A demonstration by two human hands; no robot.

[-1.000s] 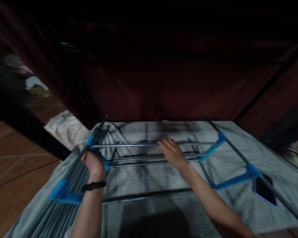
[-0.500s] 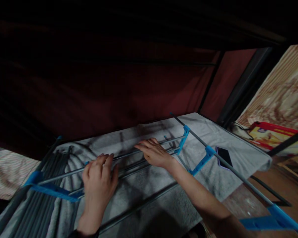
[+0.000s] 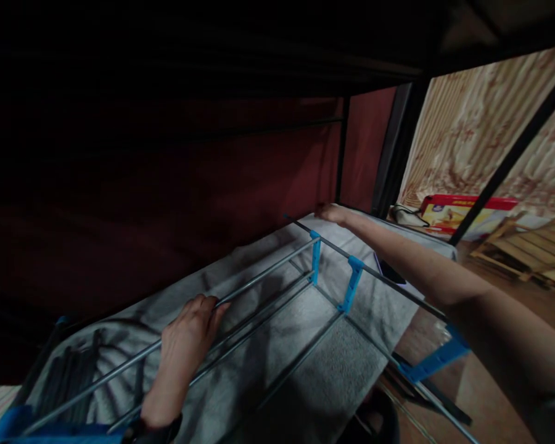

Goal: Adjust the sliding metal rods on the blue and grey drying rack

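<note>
A rack frame of grey metal tubes with blue plastic connectors stands partly assembled on a grey blanket. My left hand is closed around the upper long tube. Beyond the frame's right side, my right hand is stretched toward the far corner of the blanket, near the tip of the side pole. Its fingers are dark and smeared, so their pose is unclear. Another blue connector joins the same side. At lower left, a blue connector is cut by the picture's edge.
Loose dark tubes lie bundled on the blanket at left. A phone rests partly behind the side pole. Dark bed posts rise at right. A red and yellow box and a wooden slatted piece are beyond.
My right hand has left the long tube and moved right and away, past the side pole. My left hand stays on the tube. The view has turned right, and the frame stands more upright.
</note>
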